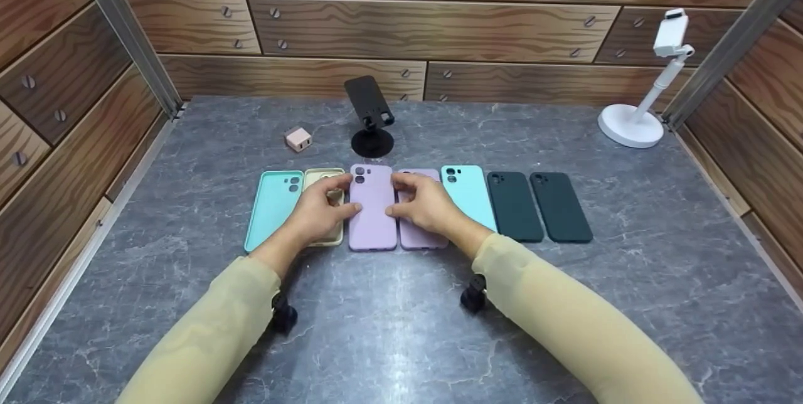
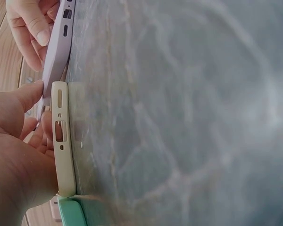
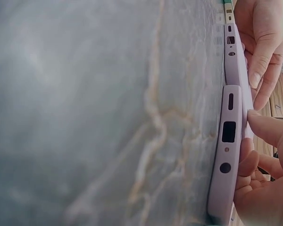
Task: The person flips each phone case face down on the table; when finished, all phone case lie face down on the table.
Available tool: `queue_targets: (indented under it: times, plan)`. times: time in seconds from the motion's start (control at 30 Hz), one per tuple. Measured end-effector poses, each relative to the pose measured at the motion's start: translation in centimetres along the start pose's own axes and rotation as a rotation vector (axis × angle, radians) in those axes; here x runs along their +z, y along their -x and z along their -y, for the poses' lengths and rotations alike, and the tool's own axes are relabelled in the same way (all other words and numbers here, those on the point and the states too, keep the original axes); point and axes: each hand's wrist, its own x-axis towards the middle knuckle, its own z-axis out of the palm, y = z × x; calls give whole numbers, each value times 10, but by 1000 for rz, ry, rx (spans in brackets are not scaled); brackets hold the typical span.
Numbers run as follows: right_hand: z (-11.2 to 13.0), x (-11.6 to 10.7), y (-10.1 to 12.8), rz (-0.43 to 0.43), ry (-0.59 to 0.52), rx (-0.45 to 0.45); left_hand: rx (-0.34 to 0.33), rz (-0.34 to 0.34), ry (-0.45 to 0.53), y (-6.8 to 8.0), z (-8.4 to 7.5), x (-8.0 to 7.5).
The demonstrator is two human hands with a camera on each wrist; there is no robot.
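Several phone cases lie in a row on the grey marble table [image 1: 401,316]. My left hand [image 1: 320,212] rests over a cream case [image 2: 63,146] and pinches the left edge of a lilac case [image 1: 372,219]. My right hand [image 1: 426,203] pinches that case's right edge and lies on a second lilac case [image 3: 226,155]. In the left wrist view the held lilac case [image 2: 56,52] is tilted slightly off the table. A teal case [image 1: 273,206] lies at the far left.
A mint case [image 1: 469,194] and two dark green cases [image 1: 514,206] [image 1: 560,206] lie to the right. Behind the row stand a black phone stand [image 1: 371,115], a pink charger cube [image 1: 298,138] and a white phone stand [image 1: 640,109]. Wood-panel walls enclose the table.
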Motion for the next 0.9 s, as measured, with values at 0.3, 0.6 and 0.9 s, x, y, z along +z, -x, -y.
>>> queue_targets:
  times: [0.3,0.6,0.9]
  plan:
    - [0,1,0,-2,-5,-13,2,-18,-6,0,0,0]
    - [3,1,-2,-36,-73,-2,-3,-54,23,4,-11,-16]
    - [18,3,-1,-129,-99,-63,-17,-145,12,11,-9,-50]
